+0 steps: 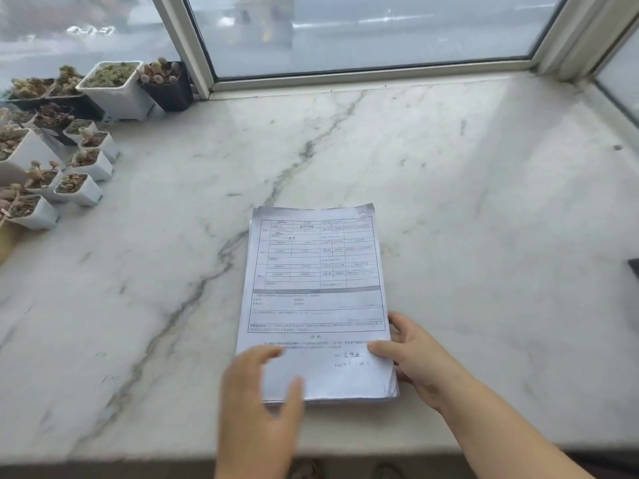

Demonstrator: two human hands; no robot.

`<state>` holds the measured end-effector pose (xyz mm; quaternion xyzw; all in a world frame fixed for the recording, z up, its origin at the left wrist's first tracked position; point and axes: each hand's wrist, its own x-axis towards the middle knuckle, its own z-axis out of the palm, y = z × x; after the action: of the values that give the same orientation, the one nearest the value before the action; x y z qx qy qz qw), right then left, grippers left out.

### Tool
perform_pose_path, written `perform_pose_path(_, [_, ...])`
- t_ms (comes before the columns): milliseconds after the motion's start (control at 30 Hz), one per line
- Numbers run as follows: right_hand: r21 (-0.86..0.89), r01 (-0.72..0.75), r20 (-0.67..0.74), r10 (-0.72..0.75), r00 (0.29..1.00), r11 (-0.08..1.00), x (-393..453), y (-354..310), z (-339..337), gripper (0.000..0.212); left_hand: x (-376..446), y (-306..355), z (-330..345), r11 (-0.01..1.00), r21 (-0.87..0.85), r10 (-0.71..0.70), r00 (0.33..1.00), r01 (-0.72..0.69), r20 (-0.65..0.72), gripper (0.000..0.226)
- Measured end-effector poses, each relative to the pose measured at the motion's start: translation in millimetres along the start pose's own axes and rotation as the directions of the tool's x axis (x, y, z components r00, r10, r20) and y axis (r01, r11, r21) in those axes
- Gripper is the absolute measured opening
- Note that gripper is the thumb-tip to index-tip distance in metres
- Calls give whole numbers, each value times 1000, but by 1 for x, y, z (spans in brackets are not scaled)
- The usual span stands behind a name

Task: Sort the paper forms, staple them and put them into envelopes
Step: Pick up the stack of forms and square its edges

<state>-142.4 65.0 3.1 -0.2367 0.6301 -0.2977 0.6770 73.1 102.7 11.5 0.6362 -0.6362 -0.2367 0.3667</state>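
A stack of printed paper forms (316,288) lies on the white marble sill (484,202), near its front edge, with a table grid on the top sheet. My right hand (415,357) grips the stack's lower right corner, thumb on top and fingers at the side edge. My left hand (259,385) is over the lower left corner with fingers relaxed and blurred; whether it touches the paper is unclear. No stapler or envelopes are in view.
Several small white and black pots of succulents (86,157) crowd the left side of the sill. Window frames (373,74) close the back and right. A dark object (634,267) pokes in at the right edge.
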Motion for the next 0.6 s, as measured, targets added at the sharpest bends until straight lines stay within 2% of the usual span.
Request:
perform_pose_path(33, [0,15,-5,-15,1000,1000,-1,1,0,41,0,6,14,976,56,196,965,-208,174,50])
perform_pose_path(67, [-12,31,-19,-31,999,999,-1,3,-2,38,3,10,27,922,101,322,885,-373,335,57])
perform_pose_path(100, [-37,44,-39,-45,998,998,-2,4,-4,33,7,8,39,865,135,378,806,-482,456,63])
perform_pose_path(133, [-66,48,-58,-52,997,997,-3,4,-7,26,13,6,47,845,147,371,762,-514,530,63])
perform_pose_path(200, [-96,38,-65,-44,997,995,-7,6,-14,19,23,-3,57,872,106,332,736,-478,591,57])
perform_pose_path(267, [-140,21,-40,-27,999,990,-11,10,-22,17,28,-8,58,921,22,303,753,-388,584,53])
perform_pose_path(367, [-180,28,-12,-31,999,983,-19,22,-26,18,32,-10,55,982,-110,189,808,-153,558,43])
perform_pose_path(467, [-143,76,-12,-78,997,987,-24,31,-28,24,34,-10,51,975,-213,82,797,59,599,36])
perform_pose_path(600, [-137,116,16,-115,993,984,-25,36,-30,30,36,-11,50,965,-238,63,791,106,609,30])
